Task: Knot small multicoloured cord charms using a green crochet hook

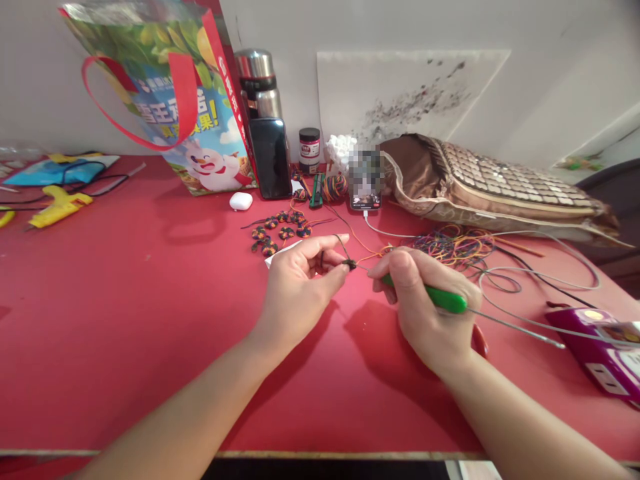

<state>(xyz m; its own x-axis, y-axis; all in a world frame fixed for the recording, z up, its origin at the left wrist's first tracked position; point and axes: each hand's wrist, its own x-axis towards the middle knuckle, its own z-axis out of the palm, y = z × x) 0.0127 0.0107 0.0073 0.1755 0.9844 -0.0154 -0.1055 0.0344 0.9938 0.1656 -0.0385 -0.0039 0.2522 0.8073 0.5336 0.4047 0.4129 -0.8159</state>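
Note:
My left hand (pixel 303 283) pinches a small dark piece of crochet (pixel 351 265) between thumb and fingers, with a strand of yarn running up over the raised index finger. My right hand (pixel 427 303) is closed around the green handle of a crochet hook (pixel 447 299). The hook's thin metal tip reaches left to the crochet piece; whether it passes through a loop is too small to tell. Its long metal rear end points right. Behind my left hand lie several multicoloured crocheted pieces (pixel 286 233). A tangle of multicoloured yarn (pixel 453 245) lies beyond my right hand.
At the back stand a large printed bag (pixel 200 100), a steel flask (pixel 265 83), a black phone (pixel 271 159), a jar (pixel 309 150) and a lit phone (pixel 365 183) on a cable. A sequined bag (pixel 505 177) lies right, a purple power strip (pixel 600 347) nearer, a yellow glue gun (pixel 57 207) left.

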